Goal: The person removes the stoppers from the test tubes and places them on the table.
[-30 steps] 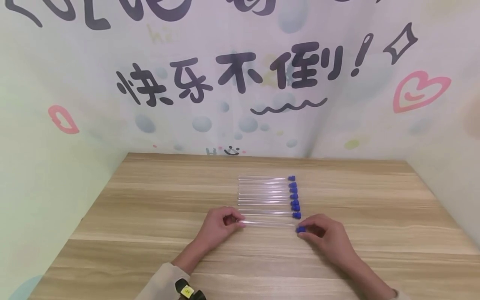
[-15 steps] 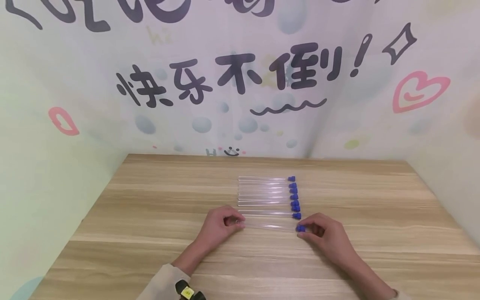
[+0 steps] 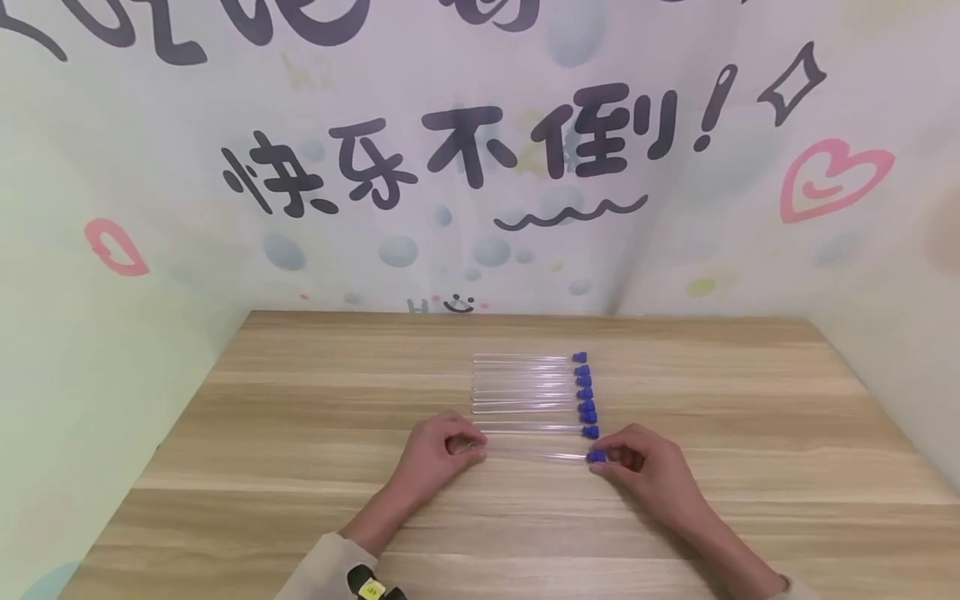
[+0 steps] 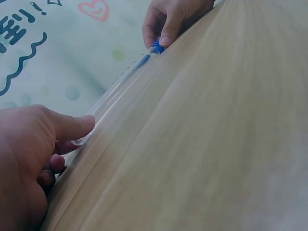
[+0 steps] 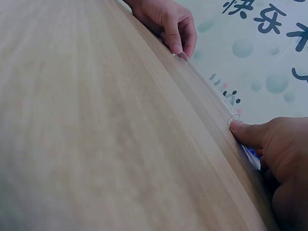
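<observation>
Nearest me on the table lies a clear test tube (image 3: 536,455), its length running left to right. My left hand (image 3: 438,454) pinches its closed left end between thumb and fingers; the left wrist view shows the thumb (image 4: 72,126) over that end. At the tube's right end is a blue stopper (image 3: 596,457), pinched by my right hand (image 3: 656,467). Stopper and tube mouth meet in line in the head view. In the right wrist view my right thumb (image 5: 248,132) hides most of the stopper. Just beyond lies another tube (image 3: 532,427) with its blue stopper (image 3: 590,432).
Farther back, several clear tubes (image 3: 521,383) lie side by side, blue stoppers (image 3: 583,382) at their right ends. The wooden table (image 3: 315,375) ends at a printed cloth backdrop (image 3: 360,267). A pale wall (image 3: 97,358) borders the left side.
The blue stopper in my right hand, a little apart from the tube's mouth a second ago, now meets it. My left hand stays on the closed end. The head view has shifted slightly.
</observation>
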Tool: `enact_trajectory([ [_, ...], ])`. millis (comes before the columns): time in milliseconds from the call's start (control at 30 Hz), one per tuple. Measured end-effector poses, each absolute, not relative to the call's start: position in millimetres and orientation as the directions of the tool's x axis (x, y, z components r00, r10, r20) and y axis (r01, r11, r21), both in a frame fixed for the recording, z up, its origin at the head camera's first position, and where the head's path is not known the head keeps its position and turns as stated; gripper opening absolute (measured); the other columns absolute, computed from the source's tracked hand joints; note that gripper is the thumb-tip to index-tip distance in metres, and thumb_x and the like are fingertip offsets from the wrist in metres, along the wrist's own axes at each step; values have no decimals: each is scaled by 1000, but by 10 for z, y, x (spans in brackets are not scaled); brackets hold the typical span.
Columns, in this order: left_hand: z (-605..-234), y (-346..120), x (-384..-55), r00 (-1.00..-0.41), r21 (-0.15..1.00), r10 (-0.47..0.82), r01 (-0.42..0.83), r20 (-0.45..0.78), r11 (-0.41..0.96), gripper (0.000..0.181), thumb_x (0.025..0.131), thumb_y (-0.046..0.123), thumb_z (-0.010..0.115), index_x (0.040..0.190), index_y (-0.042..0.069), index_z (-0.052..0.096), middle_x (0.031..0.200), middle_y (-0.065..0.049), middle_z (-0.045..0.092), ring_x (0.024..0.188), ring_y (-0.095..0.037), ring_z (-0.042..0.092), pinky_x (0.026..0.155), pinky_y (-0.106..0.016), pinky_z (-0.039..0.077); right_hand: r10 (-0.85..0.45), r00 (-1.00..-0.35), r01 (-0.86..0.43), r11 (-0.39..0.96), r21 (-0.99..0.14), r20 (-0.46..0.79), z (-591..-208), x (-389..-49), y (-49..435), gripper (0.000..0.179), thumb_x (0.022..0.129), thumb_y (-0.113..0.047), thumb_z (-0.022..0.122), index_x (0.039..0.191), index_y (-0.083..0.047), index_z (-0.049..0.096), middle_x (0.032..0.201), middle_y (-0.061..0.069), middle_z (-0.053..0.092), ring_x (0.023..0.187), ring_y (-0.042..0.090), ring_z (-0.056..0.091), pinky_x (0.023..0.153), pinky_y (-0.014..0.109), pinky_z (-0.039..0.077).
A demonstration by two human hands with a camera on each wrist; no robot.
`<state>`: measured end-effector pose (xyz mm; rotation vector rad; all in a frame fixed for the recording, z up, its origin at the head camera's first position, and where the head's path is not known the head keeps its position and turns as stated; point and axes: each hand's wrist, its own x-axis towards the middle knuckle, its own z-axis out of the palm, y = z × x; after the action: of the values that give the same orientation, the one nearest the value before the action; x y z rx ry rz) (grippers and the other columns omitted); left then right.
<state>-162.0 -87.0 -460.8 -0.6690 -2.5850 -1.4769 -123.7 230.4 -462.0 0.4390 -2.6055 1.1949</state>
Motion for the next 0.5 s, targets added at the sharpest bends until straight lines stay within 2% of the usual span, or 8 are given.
enact_trajectory([
  [500,-4571,-873,-1636,-904,800,334,401,267,446,13,75,11,82,85,14,75,77,8,57,60,-7,44,54,-23,39,-163,-934,-347,636,-690,319,-4611,-1260,2287,26,70,-13,84,91,-22,72,73,-13,56,60,6,52,51,22,45],
])
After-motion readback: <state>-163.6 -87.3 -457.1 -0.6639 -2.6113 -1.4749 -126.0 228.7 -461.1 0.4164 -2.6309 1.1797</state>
